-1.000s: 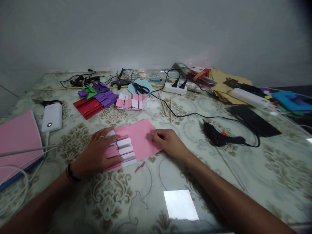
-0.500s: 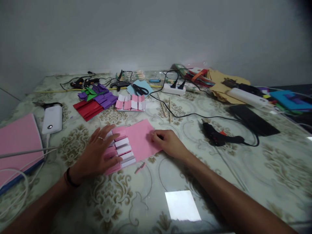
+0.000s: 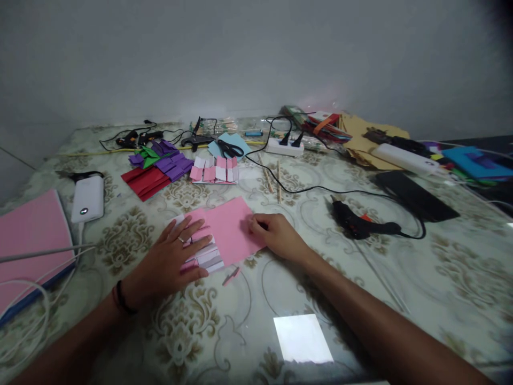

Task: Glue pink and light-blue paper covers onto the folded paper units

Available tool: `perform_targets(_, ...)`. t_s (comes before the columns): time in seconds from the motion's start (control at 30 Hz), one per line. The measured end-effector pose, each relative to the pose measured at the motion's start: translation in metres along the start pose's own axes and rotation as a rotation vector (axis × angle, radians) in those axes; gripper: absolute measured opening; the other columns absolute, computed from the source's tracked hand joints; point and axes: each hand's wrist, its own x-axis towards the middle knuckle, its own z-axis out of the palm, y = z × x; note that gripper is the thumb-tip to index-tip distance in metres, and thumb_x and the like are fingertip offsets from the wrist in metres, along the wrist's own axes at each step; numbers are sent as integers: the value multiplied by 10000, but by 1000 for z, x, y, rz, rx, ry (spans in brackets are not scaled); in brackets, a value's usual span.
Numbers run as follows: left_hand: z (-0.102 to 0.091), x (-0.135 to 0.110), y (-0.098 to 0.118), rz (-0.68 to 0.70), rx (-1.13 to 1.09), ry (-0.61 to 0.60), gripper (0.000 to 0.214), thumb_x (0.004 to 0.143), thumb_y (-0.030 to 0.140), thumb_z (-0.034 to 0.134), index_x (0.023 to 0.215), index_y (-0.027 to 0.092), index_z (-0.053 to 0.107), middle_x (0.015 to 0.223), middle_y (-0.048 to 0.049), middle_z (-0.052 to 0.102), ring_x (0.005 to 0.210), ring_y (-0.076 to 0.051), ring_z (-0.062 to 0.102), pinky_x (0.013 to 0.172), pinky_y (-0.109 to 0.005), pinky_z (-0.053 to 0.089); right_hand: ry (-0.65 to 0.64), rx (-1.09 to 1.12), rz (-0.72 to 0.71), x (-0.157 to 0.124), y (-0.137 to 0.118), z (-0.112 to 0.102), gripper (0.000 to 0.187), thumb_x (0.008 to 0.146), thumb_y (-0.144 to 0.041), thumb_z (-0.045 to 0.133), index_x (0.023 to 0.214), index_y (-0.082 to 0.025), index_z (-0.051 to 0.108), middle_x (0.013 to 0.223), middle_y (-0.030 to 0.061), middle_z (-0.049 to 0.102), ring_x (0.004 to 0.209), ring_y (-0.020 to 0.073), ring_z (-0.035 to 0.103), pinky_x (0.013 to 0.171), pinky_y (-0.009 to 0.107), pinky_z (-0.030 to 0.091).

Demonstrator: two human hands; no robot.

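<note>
One pink paper [image 3: 230,229] lies under the spread left hand [image 3: 170,260], edge touching the bunched right hand [image 3: 277,234].

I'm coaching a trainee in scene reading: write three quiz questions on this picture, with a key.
1. What does the left hand lie over: (a) power bank, (b) folded paper, (c) brown paper?
2. True or false: the near glue gun is right of the right hand.
3. Fill in: the scissors nearest the power strip lie on ____ paper.

Key: 1 b; 2 true; 3 light blue.
</note>
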Motion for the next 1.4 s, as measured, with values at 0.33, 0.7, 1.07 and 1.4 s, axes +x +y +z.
perform_targets(0.33,5,4,0,-33,-16,67,402,1079,268,489,1410,327,708,1633,19,569,1572,-248,421,1349,-458,197,-8,-21,3,1,1,0,422,960,-482,447,666,-191,532,624,-29,431,627,134,392,621,298,280)
perform_targets(0.7,6,5,0,17,-8,132,372,1085,280,512,1391,320,720,1582,1,623,1512,-247,508,1313,-466,293,0,-15,-7,1,4,2,418,968,-478,451,653,-204,473,625,-33,404,614,130,372,608,301,267)
perform_targets(1.07,6,6,-1,-32,-78,72,410,1085,254,447,1377,307,730,1592,5,613,1522,-253,493,1290,-491,326,-11,-12,-67,1,4,-5,371,992,-443,482,760,-189,623,711,-4,574,668,151,521,644,290,387)
perform_targets(1.4,13,4,3,-80,-105,123,520,1054,240,503,1572,244,543,1556,-68,645,1462,-275,563,1274,-509,359,249,-199,-248,18,-25,-31,268,1004,-359,566,1211,-225,671,1213,112,660,980,231,712,759,356,600)
